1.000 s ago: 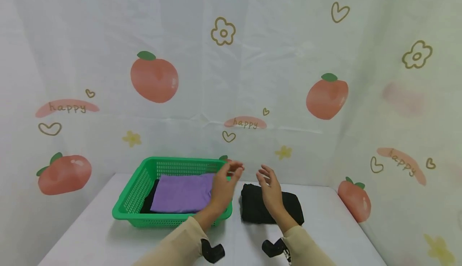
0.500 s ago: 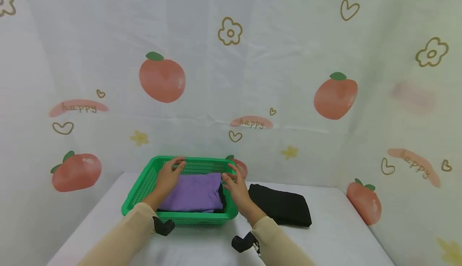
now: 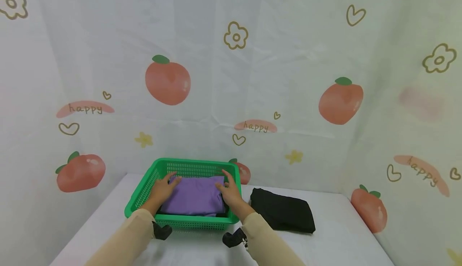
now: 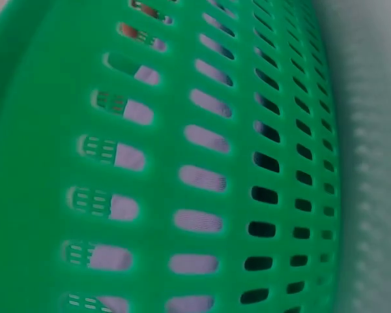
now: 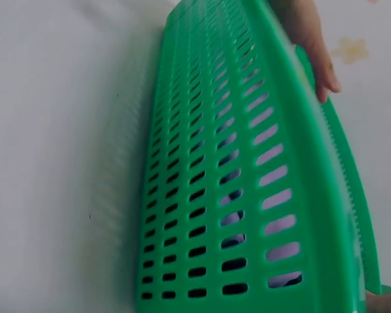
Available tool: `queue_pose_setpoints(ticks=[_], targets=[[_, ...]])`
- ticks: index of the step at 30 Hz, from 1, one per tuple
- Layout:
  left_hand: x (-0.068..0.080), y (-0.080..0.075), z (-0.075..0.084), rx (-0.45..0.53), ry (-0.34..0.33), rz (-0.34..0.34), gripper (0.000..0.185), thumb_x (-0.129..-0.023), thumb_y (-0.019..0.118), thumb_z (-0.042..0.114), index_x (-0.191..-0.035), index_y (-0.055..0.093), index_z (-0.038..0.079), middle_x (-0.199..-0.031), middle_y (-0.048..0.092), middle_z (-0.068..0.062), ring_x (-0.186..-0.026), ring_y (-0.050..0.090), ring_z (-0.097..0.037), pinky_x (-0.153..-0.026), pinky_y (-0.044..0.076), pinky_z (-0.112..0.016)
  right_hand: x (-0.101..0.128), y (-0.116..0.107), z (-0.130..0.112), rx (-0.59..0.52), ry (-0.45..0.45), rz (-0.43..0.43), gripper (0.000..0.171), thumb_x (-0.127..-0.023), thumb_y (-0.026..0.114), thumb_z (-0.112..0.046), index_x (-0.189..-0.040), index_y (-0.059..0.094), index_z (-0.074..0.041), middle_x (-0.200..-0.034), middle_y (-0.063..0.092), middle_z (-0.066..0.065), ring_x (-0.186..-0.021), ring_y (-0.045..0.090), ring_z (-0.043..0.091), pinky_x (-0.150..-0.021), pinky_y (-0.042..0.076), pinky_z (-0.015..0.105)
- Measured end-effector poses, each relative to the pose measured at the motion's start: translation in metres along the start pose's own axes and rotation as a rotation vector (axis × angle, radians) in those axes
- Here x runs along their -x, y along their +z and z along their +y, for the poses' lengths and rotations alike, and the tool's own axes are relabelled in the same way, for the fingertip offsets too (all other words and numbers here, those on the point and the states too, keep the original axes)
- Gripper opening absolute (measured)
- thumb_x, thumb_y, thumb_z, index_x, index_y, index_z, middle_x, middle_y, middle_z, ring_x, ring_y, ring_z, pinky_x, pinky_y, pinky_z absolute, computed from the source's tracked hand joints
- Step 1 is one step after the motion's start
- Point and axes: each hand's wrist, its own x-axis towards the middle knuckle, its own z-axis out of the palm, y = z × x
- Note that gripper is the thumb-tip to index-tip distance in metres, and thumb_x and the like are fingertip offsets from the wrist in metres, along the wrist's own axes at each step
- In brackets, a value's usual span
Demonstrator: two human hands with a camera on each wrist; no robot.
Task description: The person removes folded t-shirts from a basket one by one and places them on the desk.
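A folded purple cloth (image 3: 196, 195) lies in the green plastic basket (image 3: 197, 218), on top of something black whose edge shows at its right and front. My left hand (image 3: 160, 193) reaches over the basket's front rim at the left side of the purple cloth, fingers loosely bent. At the cloth's right side is my right hand (image 3: 232, 193), its thumb and fingers spread apart. Both hands are at the cloth's edges; whether they touch it cannot be told. The left wrist view is filled by the slotted basket wall (image 4: 163, 156), with purple and black fabric behind the slots.
A folded black cloth (image 3: 283, 210) lies on the white table (image 3: 335, 226) right of the basket. Behind the table hangs a white curtain (image 3: 213, 137) printed with peaches, hearts and flowers. Each sleeve cuff carries a small black device (image 3: 161, 231).
Both hands have moved left, from between the basket and the black cloth to over the basket, then down to the purple cloth's sides. The view has shifted slightly.
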Motion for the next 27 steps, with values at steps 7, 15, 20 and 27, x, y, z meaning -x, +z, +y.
queue_pose_setpoints(ticks=[7, 15, 20, 27], targets=[[-0.001, -0.002, -0.004, 0.003, -0.033, -0.042, 0.069, -0.103, 0.045, 0.046, -0.152, 0.032, -0.001, -0.15, 0.03, -0.037, -0.134, 0.033, -0.058, -0.104, 0.033, -0.068, -0.004, 0.011, 0.007, 0.103, 0.034, 0.021, 0.061, -0.099, 0.06, -0.015, -0.153, 0.032, -0.009, -0.155, 0.029, 0.03, -0.14, 0.028, 0.051, -0.107, 0.033, 0.064], [-0.003, 0.001, -0.008, -0.007, -0.079, -0.073, 0.074, -0.102, 0.045, 0.05, -0.153, 0.028, -0.002, -0.152, 0.027, -0.037, -0.135, 0.03, -0.058, -0.105, 0.031, -0.069, 0.001, 0.014, 0.008, 0.111, 0.054, 0.037, 0.063, -0.098, 0.06, -0.012, -0.153, 0.03, -0.004, -0.154, 0.027, 0.033, -0.14, 0.027, 0.053, -0.107, 0.033, 0.065], [-0.005, 0.003, -0.009, -0.018, -0.066, -0.055, 0.074, -0.101, 0.048, 0.049, -0.152, 0.03, -0.002, -0.151, 0.028, -0.036, -0.136, 0.028, -0.057, -0.106, 0.03, -0.068, 0.003, 0.015, 0.009, 0.115, 0.074, 0.045, 0.068, -0.096, 0.064, -0.011, -0.153, 0.028, -0.001, -0.153, 0.028, 0.034, -0.139, 0.028, 0.053, -0.107, 0.035, 0.063], [-0.001, 0.001, -0.006, -0.057, -0.07, 0.02, 0.072, -0.098, 0.052, 0.049, -0.15, 0.037, 0.002, -0.148, 0.028, -0.042, -0.133, 0.028, -0.062, -0.102, 0.03, -0.073, -0.001, 0.017, 0.013, 0.13, 0.109, 0.03, 0.077, -0.094, 0.066, -0.009, -0.156, 0.021, -0.003, -0.156, 0.025, 0.031, -0.141, 0.027, 0.052, -0.108, 0.036, 0.061]])
